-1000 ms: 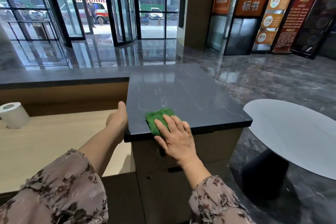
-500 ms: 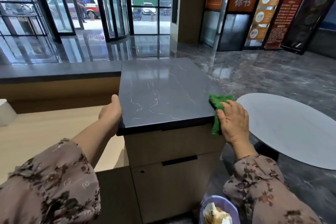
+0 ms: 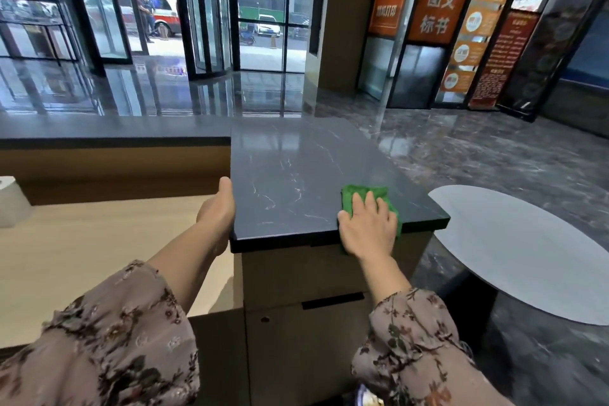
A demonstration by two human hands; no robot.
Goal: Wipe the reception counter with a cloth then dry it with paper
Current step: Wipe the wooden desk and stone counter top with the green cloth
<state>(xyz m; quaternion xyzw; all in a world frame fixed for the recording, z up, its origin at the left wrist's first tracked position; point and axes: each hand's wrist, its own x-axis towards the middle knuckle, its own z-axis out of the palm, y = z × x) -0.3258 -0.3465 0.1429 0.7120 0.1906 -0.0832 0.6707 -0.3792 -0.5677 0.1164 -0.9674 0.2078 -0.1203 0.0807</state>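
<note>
The reception counter (image 3: 296, 168) has a dark marble top with thin white veins. A green cloth (image 3: 354, 194) lies flat on its near right part, partly over the front edge. My right hand (image 3: 370, 227) presses down on the cloth with fingers spread. My left hand (image 3: 217, 211) grips the counter's left edge, thumb on top. A white paper roll (image 3: 10, 201) stands at the far left on the lower wooden desk, cut off by the frame.
A lower wooden desk (image 3: 82, 257) runs left of the counter. A round white table (image 3: 527, 247) stands close on the right. A drawer front (image 3: 309, 333) sits below the counter. Glossy dark floor, glass doors and orange banners lie beyond.
My right hand swept the cloth from the near left to the right edge, then came back inward onto the top. The left hand stayed on the left edge.
</note>
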